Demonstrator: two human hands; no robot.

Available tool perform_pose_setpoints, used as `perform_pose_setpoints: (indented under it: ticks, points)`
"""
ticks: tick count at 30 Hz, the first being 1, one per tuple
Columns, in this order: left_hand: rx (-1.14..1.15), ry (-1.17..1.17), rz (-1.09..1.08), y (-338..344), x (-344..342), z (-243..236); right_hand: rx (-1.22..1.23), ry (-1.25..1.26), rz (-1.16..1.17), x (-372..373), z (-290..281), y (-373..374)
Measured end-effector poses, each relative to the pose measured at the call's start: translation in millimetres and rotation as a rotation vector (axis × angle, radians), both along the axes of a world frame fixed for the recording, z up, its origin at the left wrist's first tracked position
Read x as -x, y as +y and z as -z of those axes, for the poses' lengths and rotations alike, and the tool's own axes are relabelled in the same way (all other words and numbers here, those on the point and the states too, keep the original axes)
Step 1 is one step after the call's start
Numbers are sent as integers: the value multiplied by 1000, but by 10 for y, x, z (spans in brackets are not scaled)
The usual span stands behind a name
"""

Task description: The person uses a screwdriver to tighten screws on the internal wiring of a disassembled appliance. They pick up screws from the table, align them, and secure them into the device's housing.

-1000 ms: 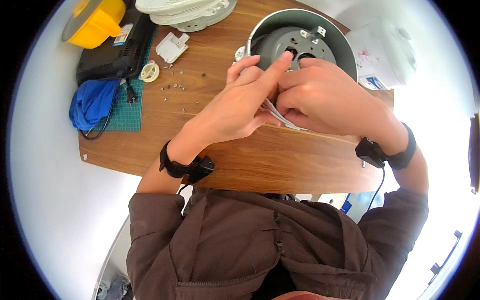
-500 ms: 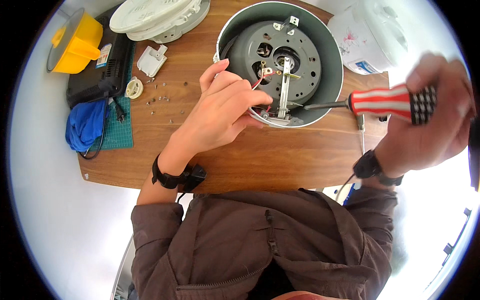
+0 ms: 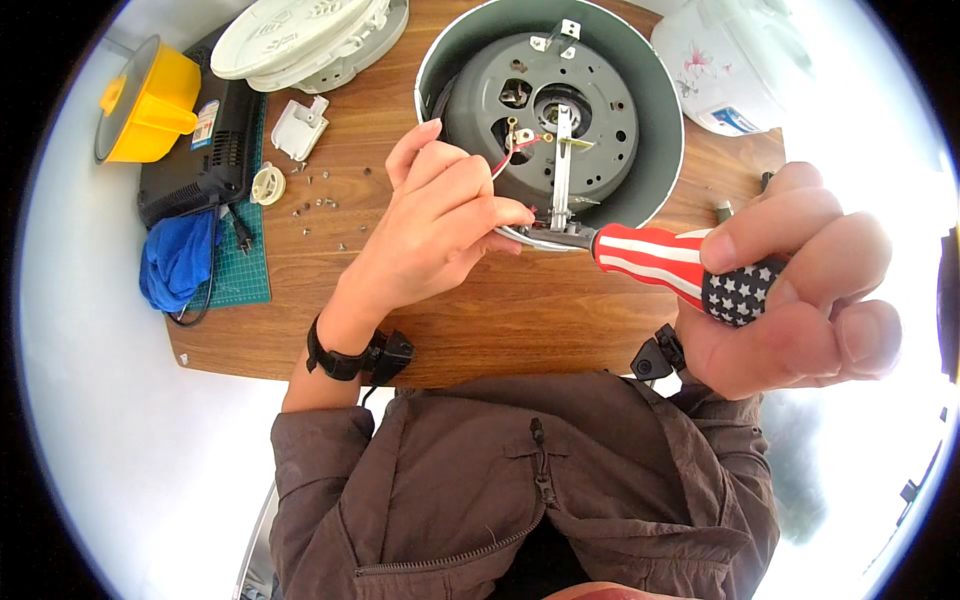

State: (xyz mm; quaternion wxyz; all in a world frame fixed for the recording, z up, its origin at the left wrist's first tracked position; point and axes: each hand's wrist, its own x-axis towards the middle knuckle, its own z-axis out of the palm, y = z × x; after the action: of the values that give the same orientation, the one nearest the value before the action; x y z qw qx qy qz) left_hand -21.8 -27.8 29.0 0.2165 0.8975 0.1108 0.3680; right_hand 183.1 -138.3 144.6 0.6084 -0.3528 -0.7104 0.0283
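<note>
A round grey rice cooker shell (image 3: 650,130) lies with its inside facing up. Within it are a dark grey domed plate (image 3: 605,150), a metal lever bar (image 3: 562,165) and red and white wires (image 3: 507,160). My left hand (image 3: 425,215) pinches the near-left rim, thumb outside and index finger on the inner side; what else lies between them is hidden. In my right hand (image 3: 800,300) is a screwdriver (image 3: 650,258) with a red-and-white striped handle and a starred dark end. Its shaft points left along the near rim, close to my left fingertips; its tip is hard to make out.
White round covers (image 3: 310,45), a small white plastic piece (image 3: 298,128), a cream ring (image 3: 268,184) and several loose screws (image 3: 325,202) lie left. Beyond sit a yellow container (image 3: 155,100), a black case (image 3: 190,175), a blue cloth (image 3: 178,262) and a green mat (image 3: 250,270). A white flowered housing (image 3: 720,70) stands far right.
My right hand has brought the screwdriver left and nearer, its shaft now along the near rim by my left fingers. The shell has shifted slightly left; my left hand keeps its pinch.
</note>
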Motion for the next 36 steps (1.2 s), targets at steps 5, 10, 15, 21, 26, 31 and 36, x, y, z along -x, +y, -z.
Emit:
perform_pose_setpoints:
  ticks: [5,10,15,21,26,31,36]
  points:
    - [7,-6,10,0,1,0,-48,18,44,54,39,3]
    - [-21,-1,-3,18,7,38,-79,53,88,145,84,2]
    - [-26,-7,-2,16,10,30,-70,-41,162,31,95,-75]
    - [1,-28,7,8,-23,-1,-41,-60,171,-7,83,-128]
    - [-13,1,-18,0,9,9,-52,-96,113,-6,88,-141]
    - [-12,1,-13,2,-10,15,-190,5,-76,57,161,-96]
    - [-2,-9,-14,-5,18,-1,-166,-44,-173,51,146,-91]
